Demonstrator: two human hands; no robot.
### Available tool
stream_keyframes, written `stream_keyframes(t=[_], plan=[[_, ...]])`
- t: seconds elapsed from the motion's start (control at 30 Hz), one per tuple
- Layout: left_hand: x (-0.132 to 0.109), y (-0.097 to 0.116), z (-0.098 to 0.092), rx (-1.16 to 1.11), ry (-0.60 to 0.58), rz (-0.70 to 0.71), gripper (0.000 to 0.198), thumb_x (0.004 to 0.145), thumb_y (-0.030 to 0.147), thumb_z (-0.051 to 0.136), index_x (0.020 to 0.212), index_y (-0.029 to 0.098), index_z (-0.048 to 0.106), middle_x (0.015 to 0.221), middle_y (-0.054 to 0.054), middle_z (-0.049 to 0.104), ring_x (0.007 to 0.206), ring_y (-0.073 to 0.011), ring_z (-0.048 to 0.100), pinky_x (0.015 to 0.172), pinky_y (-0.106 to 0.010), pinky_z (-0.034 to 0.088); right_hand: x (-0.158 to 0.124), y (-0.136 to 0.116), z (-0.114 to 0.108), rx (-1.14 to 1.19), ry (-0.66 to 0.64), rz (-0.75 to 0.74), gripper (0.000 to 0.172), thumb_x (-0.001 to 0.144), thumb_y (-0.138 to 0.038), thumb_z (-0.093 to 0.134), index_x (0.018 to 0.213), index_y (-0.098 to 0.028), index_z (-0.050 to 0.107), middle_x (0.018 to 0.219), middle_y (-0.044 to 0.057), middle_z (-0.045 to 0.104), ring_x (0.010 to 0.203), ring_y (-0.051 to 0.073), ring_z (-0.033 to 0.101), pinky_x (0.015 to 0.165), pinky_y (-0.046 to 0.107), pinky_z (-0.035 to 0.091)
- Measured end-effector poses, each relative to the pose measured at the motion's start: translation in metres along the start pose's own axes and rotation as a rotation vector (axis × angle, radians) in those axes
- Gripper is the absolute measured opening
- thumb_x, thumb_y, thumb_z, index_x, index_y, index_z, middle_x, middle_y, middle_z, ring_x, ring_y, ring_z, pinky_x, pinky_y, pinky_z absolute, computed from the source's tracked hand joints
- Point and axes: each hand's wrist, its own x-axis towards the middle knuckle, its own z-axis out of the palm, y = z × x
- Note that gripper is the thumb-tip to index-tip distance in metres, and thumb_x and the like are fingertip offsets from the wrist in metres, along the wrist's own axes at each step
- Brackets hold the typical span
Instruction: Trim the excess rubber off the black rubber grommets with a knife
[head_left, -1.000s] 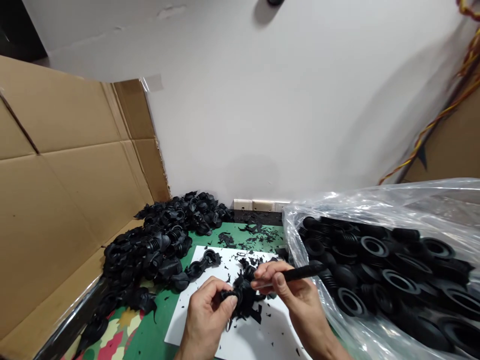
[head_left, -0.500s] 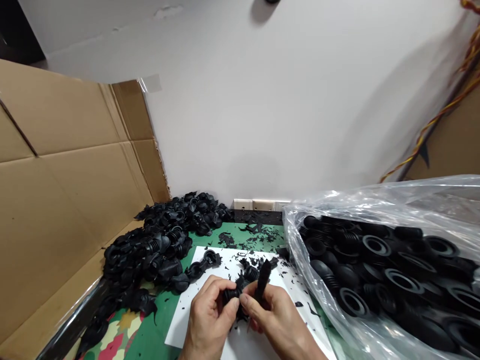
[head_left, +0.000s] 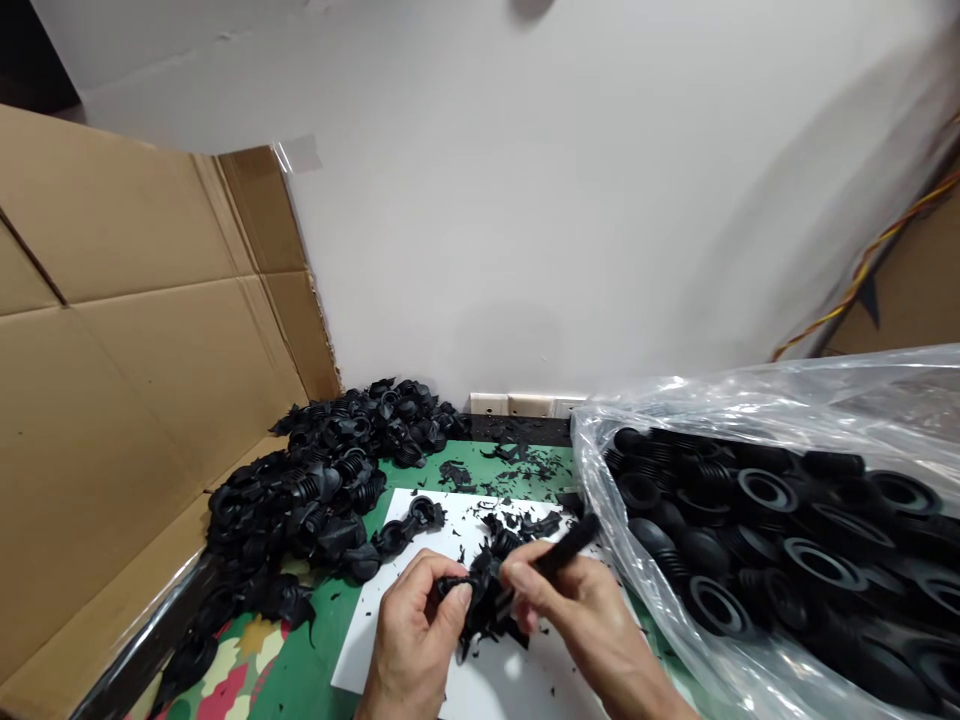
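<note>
Head view: the left hand (head_left: 415,628) has its thumb and forefinger pinching a black part (head_left: 452,584), low over the white sheet (head_left: 351,655) on the green counter (head_left: 324,622). The right hand (head_left: 577,608) has its fingers pressed together round a dark, pen-like tool (head_left: 571,546), whose lower end sits just beside the part, too blurred to tell whether the two touch. A ragged black clump (head_left: 491,562) lies between the hands, so where the part ends and the clump begins is unclear. This piece looks partway through, to judge by the loose edges around it. Scraps (head_left: 525,462) litter the sheet and the counter behind it, which suggests plenty has been done already. The large pile (head_left: 326,490) at left, beside the cardboard (head_left: 157,225), is ragged and probably handled; a short chain (head_left: 426,513) reaches from it onto the sheet. The clear bag (head_left: 600,480) at right holds many rounder, cleaner pieces (head_left: 765,490), apparently untouched, so much seems left.
</note>
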Motion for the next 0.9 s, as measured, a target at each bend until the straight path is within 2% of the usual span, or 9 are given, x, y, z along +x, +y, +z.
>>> stream_keyframes(t=[0.07,0.13,0.23,0.37,0.53,0.9], plan=[[-0.001,-0.001,0.000,0.029,-0.006,0.016,0.009,0.081,0.022,0.055,0.076,0.019,0.062,0.068,0.000,0.057,0.061,-0.0155,0.053,0.056,-0.023,0.043,-0.001,-0.003,-0.006,0.032,0.045,-0.099,0.025,0.070,-0.043,0.073,0.076,-0.018,0.071,0.084,0.004,0.063,0.062,0.016,0.060,0.055,0.028,0.049],[-0.001,-0.002,0.000,0.051,-0.016,0.037,0.010,0.081,0.021,0.054,0.076,0.019,0.062,0.068,0.000,0.056,0.062,-0.0159,0.053,0.057,-0.024,0.043,-0.002,-0.003,-0.009,0.014,0.033,-0.157,0.024,0.071,-0.042,0.073,0.081,-0.020,0.072,0.092,0.006,0.063,0.073,0.021,0.064,0.061,0.031,0.053],[-0.001,-0.002,0.001,0.081,-0.028,0.065,0.010,0.082,0.020,0.052,0.077,0.019,0.061,0.070,-0.001,0.057,0.063,-0.0162,0.054,0.057,-0.024,0.043,-0.002,0.003,-0.008,-0.074,0.022,-0.183,0.020,0.073,-0.038,0.071,0.083,-0.020,0.072,0.084,0.006,0.065,0.074,0.023,0.066,0.066,0.034,0.054],[-0.001,-0.001,0.001,0.118,-0.034,0.099,0.010,0.082,0.018,0.052,0.078,0.019,0.061,0.070,-0.001,0.057,0.063,-0.0164,0.055,0.057,-0.024,0.044,-0.001,0.009,-0.005,-0.146,0.076,-0.221,0.019,0.071,-0.037,0.072,0.077,-0.019,0.071,0.077,0.006,0.066,0.067,0.023,0.065,0.061,0.034,0.055],[0.000,0.000,0.002,0.144,-0.036,0.166,0.010,0.082,0.018,0.052,0.077,0.019,0.060,0.070,-0.002,0.058,0.063,-0.0163,0.057,0.057,-0.023,0.045,-0.001,0.009,-0.006,-0.177,0.049,-0.227,0.020,0.073,-0.037,0.070,0.080,-0.018,0.071,0.079,0.007,0.068,0.073,0.025,0.066,0.065,0.036,0.056],[0.001,-0.003,0.002,0.186,-0.051,0.186,0.011,0.084,0.016,0.051,0.078,0.020,0.059,0.071,-0.001,0.058,0.064,-0.0157,0.057,0.058,-0.023,0.046,-0.002,0.010,-0.005,-0.154,0.034,-0.227,0.017,0.073,-0.034,0.071,0.078,-0.018,0.070,0.074,0.006,0.068,0.068,0.024,0.067,0.063,0.035,0.055]])
